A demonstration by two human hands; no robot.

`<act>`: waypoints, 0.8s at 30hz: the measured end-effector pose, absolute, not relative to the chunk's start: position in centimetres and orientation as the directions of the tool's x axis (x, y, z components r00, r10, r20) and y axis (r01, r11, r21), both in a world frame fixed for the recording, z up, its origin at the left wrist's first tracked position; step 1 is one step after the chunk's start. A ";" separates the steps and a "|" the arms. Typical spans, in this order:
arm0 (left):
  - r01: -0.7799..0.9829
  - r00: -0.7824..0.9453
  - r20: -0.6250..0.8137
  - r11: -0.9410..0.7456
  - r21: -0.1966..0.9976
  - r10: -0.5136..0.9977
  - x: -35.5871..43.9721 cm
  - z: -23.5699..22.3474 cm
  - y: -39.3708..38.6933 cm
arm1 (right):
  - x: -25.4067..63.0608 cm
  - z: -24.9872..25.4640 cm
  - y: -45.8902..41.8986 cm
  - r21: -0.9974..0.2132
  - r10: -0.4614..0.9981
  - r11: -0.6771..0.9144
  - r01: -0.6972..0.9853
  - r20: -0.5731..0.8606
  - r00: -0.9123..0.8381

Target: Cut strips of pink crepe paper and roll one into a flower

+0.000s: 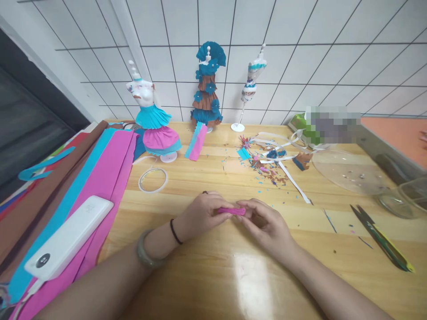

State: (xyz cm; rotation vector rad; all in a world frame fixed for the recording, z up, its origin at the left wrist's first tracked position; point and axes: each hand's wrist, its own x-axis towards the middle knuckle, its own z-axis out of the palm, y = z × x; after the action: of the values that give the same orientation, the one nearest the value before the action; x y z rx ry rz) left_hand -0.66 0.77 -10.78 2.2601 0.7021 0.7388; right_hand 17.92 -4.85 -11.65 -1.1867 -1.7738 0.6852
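A narrow folded strip of magenta crepe paper [236,211] is pinched between my two hands above the middle of the table. My left hand [208,210] is closed on its left end, thumb in front. At the right end, the thumb and fingertips of my right hand [265,221] are closed on it too. Behind the hands lies a roll of clear tape [153,180]. Beyond that stand a small mannequin in a turquoise and magenta paper skirt [160,133], a mannequin in a blue and brown ruffled dress [209,89], and a mostly bare mannequin [251,80].
Crepe paper sheets [100,164] lie along the left, with a white power bank [70,238] on top. A pink and blue strip [198,141] rests near the mannequins. Paper scraps [267,166] are scattered right of centre. Open scissors [383,240] and a glass jar [400,200] are at the right.
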 end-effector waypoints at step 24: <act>0.302 0.679 0.314 -0.642 0.704 0.664 -0.5 -10.9 0.5 | 17.9 -11.0 -4.6 -0.839 0.917 0.398 0.371 0.352 -0.189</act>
State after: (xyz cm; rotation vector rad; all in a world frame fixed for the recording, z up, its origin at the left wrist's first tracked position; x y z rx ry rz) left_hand -0.55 0.48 -10.94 2.2644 0.7397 0.7522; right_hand 17.89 -4.62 -11.01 -1.1272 -1.7535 0.7588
